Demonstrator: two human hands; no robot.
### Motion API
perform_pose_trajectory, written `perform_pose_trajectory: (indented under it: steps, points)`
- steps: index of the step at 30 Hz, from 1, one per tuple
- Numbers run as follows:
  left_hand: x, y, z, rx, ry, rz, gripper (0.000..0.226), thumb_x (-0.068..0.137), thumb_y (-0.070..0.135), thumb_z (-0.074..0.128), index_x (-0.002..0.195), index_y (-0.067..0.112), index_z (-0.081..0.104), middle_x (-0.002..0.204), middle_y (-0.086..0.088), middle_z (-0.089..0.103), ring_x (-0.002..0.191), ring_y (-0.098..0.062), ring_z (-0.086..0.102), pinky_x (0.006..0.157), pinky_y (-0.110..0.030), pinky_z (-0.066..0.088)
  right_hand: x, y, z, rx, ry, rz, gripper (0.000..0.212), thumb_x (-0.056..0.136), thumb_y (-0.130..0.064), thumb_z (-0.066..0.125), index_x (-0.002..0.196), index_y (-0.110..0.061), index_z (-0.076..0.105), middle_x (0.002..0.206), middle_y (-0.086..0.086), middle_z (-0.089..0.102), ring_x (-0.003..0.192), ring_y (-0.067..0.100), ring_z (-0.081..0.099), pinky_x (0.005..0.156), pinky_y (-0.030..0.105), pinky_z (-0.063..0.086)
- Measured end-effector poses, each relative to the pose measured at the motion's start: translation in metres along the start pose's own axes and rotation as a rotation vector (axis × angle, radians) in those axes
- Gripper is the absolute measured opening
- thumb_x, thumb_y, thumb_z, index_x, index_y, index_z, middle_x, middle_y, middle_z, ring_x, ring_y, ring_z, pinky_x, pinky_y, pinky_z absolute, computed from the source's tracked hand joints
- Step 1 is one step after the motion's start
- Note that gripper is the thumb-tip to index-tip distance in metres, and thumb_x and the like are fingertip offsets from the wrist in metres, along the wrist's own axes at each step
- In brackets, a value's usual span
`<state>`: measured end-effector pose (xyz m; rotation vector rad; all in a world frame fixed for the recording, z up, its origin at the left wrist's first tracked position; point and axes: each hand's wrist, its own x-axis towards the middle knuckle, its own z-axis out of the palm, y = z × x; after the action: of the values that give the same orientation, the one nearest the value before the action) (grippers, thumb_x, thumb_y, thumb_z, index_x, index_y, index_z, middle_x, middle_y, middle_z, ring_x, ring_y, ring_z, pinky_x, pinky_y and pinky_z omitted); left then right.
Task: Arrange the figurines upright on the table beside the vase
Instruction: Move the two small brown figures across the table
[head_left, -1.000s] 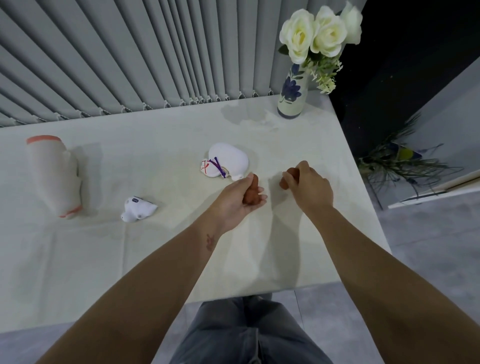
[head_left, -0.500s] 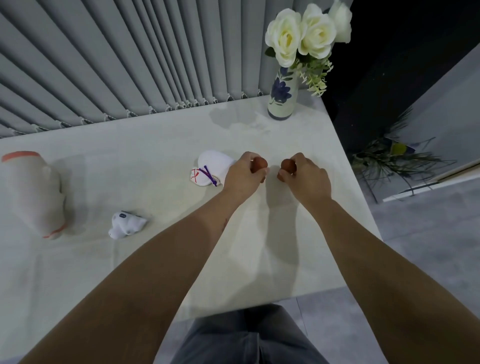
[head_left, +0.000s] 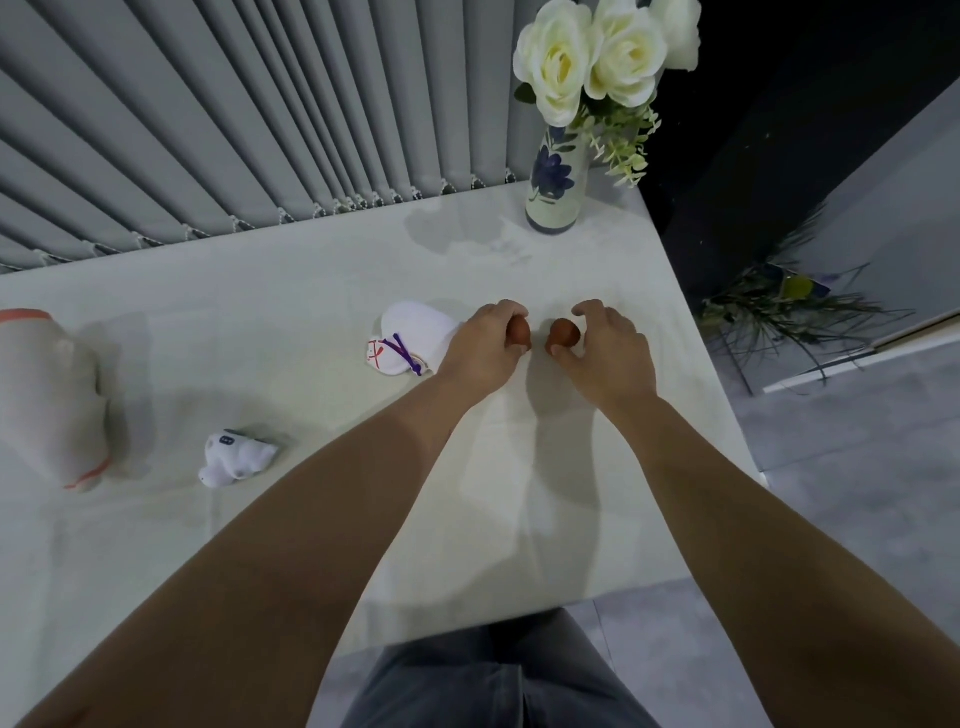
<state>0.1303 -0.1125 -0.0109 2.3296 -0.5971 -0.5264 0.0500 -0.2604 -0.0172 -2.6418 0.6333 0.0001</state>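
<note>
The fingers (head_left: 511, 312) of the left hand (head_left: 480, 353) are curled around a small brown figurine (head_left: 520, 331), and the fingers (head_left: 589, 310) of the right hand (head_left: 605, 353) are bent loosely over a second brown figurine (head_left: 564, 333), with a little gap seen at the thumb. Both brown figurines are held low on the pale tabletop (head_left: 311, 270), close together, in front of the flowered vase (head_left: 556, 189) but not yet right beside it. It cannot be told if they are standing by themselves. Not much of the job looks done. Three more figurines are seen lying down: a white one with purple string (head_left: 402, 343) just left of the left hand, a small white one (head_left: 234, 457) nearer the front, and a big pale one with an orange rim (head_left: 47, 395) far to the left. These are likely to be stood up next.
</note>
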Motion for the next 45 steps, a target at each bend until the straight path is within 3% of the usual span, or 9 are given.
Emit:
perform_pose_trajectory:
  steps: [4,8,13,20,30,40,45]
  points:
    - [-0.001,0.0,-0.002,0.015,0.0,0.007,0.039,0.088,0.013,0.064,0.126,0.015,0.053,0.112,-0.007,0.067,0.107,-0.024,0.059,0.099,-0.039,0.047,-0.001,0.002,0.0,-0.007,0.042,-0.077,0.044,0.087,-0.035,0.061,0.128,-0.021,0.053,0.111,0.011,0.06,0.102,0.031,0.057,0.081,0.043,0.048]
    - [-0.003,0.001,-0.003,0.009,-0.001,-0.003,0.04,0.087,0.02,0.066,0.125,0.016,0.054,0.112,-0.006,0.066,0.105,-0.025,0.06,0.097,-0.04,0.048,0.001,0.006,0.0,-0.019,0.01,-0.134,0.034,0.087,-0.028,0.062,0.121,-0.023,0.057,0.107,0.008,0.063,0.098,0.031,0.059,0.079,0.041,0.047]
    - [-0.004,0.002,-0.004,0.026,0.009,0.003,0.036,0.09,0.019,0.063,0.125,0.017,0.055,0.113,-0.006,0.067,0.108,-0.025,0.062,0.096,-0.041,0.049,0.004,0.005,0.0,-0.015,0.033,-0.112,0.027,0.087,-0.029,0.064,0.11,-0.017,0.059,0.101,0.006,0.065,0.094,0.029,0.06,0.078,0.041,0.048]
    - [-0.001,0.004,-0.003,0.069,0.017,0.029,0.038,0.091,0.012,0.059,0.128,0.017,0.054,0.114,-0.007,0.067,0.109,-0.026,0.06,0.096,-0.039,0.048,0.014,-0.002,-0.003,-0.073,0.053,-0.078,0.029,0.088,-0.032,0.062,0.112,-0.016,0.057,0.105,0.005,0.065,0.099,0.029,0.058,0.082,0.041,0.045]
    - [-0.005,0.004,-0.004,0.062,0.017,0.033,0.041,0.091,0.014,0.06,0.131,0.017,0.053,0.117,-0.009,0.064,0.108,-0.027,0.062,0.095,-0.04,0.049,0.009,-0.008,0.001,-0.141,0.07,-0.066,0.025,0.09,-0.034,0.055,0.106,-0.015,0.053,0.098,0.004,0.065,0.091,0.028,0.058,0.078,0.041,0.042]
    - [-0.022,0.002,-0.016,0.085,0.079,0.075,0.046,0.09,0.017,0.062,0.134,0.019,0.051,0.131,-0.006,0.058,0.115,-0.027,0.058,0.093,-0.038,0.05,-0.005,-0.015,-0.003,-0.147,0.139,-0.012,0.036,0.091,-0.037,0.054,0.121,-0.017,0.051,0.108,0.005,0.064,0.1,0.028,0.058,0.084,0.041,0.04]
    - [-0.049,-0.011,-0.031,-0.014,0.209,0.094,0.042,0.091,0.017,0.06,0.133,0.017,0.054,0.135,-0.003,0.058,0.123,-0.022,0.055,0.103,-0.034,0.045,-0.017,-0.042,0.0,-0.095,0.238,-0.099,0.042,0.086,-0.032,0.057,0.125,-0.015,0.053,0.118,0.008,0.062,0.108,0.031,0.056,0.087,0.042,0.042]
